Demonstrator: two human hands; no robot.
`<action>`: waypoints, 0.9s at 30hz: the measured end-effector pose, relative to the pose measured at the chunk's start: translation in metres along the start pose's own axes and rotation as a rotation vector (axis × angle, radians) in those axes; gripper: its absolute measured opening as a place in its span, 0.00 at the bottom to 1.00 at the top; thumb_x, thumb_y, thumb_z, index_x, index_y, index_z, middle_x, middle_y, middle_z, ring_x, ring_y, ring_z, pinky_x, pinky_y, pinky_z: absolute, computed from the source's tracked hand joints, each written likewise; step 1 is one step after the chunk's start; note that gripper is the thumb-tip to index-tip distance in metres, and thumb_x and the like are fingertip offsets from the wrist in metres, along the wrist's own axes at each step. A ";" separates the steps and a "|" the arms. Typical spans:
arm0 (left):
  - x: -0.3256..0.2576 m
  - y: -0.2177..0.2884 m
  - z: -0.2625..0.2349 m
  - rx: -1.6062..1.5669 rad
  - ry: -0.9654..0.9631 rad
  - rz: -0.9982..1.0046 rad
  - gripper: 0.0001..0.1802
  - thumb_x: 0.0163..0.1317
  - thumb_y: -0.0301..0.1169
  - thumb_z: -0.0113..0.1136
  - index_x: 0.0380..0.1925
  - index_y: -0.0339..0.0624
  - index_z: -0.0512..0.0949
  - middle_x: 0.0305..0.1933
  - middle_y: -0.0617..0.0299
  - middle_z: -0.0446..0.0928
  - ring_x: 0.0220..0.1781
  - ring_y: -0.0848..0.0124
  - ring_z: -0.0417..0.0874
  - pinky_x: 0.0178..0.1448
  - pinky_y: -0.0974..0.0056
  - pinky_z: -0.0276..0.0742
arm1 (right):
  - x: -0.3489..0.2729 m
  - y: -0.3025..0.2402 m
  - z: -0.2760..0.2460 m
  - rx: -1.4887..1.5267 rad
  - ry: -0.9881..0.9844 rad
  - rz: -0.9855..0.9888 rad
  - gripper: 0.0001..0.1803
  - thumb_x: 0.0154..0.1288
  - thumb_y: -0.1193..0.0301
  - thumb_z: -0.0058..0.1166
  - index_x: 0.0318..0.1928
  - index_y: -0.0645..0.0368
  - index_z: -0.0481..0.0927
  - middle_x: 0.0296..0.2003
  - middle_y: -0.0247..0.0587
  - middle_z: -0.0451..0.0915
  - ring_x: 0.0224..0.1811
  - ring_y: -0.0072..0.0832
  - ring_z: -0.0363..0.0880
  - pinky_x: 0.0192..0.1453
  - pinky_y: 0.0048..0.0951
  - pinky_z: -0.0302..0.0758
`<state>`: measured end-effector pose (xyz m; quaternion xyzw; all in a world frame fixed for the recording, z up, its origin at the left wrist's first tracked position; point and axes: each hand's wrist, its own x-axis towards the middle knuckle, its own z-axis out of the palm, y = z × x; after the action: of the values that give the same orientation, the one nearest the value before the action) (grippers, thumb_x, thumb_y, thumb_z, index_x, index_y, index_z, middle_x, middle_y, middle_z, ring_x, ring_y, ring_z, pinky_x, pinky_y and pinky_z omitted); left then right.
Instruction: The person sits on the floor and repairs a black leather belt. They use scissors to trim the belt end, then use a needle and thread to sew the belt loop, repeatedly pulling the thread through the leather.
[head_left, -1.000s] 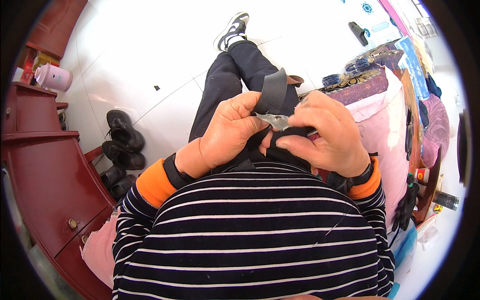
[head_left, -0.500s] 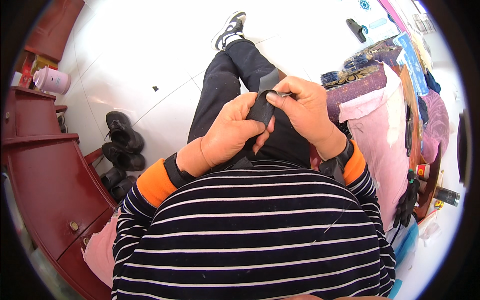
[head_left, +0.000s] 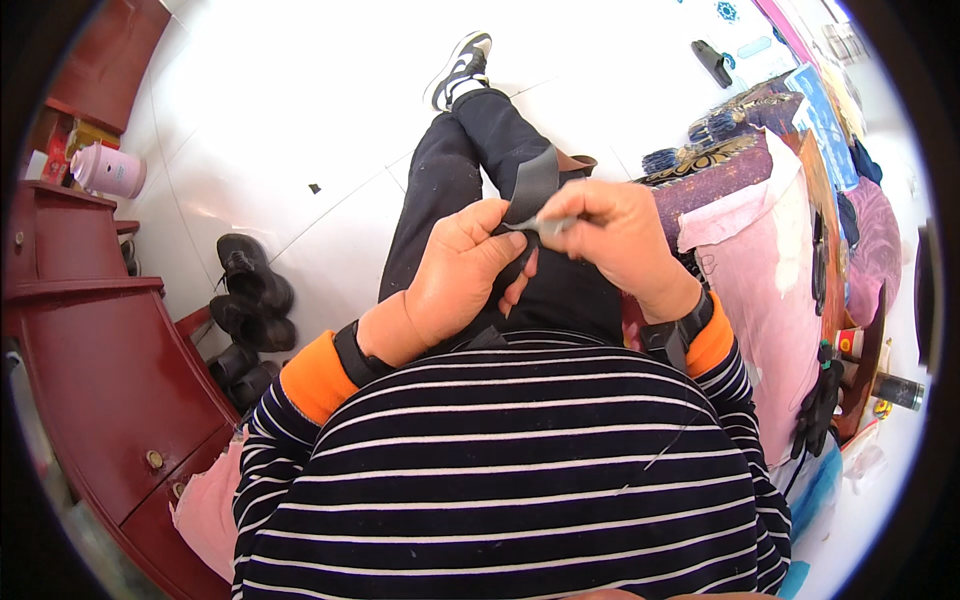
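A dark grey strap (head_left: 536,182) loops up over my lap, and a brownish strip (head_left: 574,162) shows behind it. My left hand (head_left: 452,262) is closed on the strap, thumb pressed on top; two of its fingertips peek out below. Close beside it, my right hand (head_left: 622,232) is pinched and smeared by motion. Between its fingertips runs a pale grey strip (head_left: 528,226), which meets the strap at my left thumb. Whether that strip is part of the strap, I cannot tell.
My crossed legs in black trousers (head_left: 436,170) stretch ahead over the white tiled floor. Dark red cabinets (head_left: 110,380) and black shoes (head_left: 252,275) are on the left. Pink cloth (head_left: 750,265) and a purple patterned cushion (head_left: 690,200) lie right, near a black glove (head_left: 820,410).
The strap has swung up into a taller loop beyond my hands. My right hand has shifted slightly right and down, and the pale grey strip now shows between the hands.
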<state>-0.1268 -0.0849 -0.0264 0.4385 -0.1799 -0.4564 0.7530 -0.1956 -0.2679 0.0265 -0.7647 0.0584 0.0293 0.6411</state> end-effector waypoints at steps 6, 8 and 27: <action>0.006 0.001 -0.001 -0.002 -0.015 -0.243 0.06 0.67 0.23 0.47 0.38 0.32 0.72 0.26 0.53 0.77 0.16 0.70 0.75 0.20 0.69 0.71 | -0.011 0.064 -0.012 0.629 0.058 0.437 0.19 0.74 0.60 0.43 0.45 0.63 0.79 0.33 0.42 0.82 0.31 0.28 0.81 0.35 0.27 0.78; 0.009 0.002 -0.003 -0.007 -0.046 -0.373 0.06 0.64 0.22 0.47 0.37 0.30 0.73 0.24 0.54 0.77 0.14 0.69 0.74 0.18 0.68 0.71 | -0.012 0.093 0.001 0.828 0.057 0.481 0.22 0.75 0.55 0.37 0.48 0.60 0.77 0.38 0.43 0.82 0.35 0.32 0.81 0.37 0.34 0.79; 0.007 0.046 -0.002 0.195 0.108 -0.440 0.06 0.62 0.21 0.46 0.33 0.31 0.74 0.22 0.56 0.76 0.14 0.72 0.73 0.17 0.70 0.70 | 0.065 0.069 -0.061 0.910 0.156 -0.190 0.10 0.69 0.74 0.50 0.45 0.67 0.80 0.38 0.48 0.82 0.40 0.33 0.82 0.48 0.35 0.80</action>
<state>-0.0971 -0.0809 0.0091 0.5615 -0.0828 -0.5656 0.5983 -0.1420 -0.3430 -0.0381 -0.4079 0.0431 -0.1157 0.9046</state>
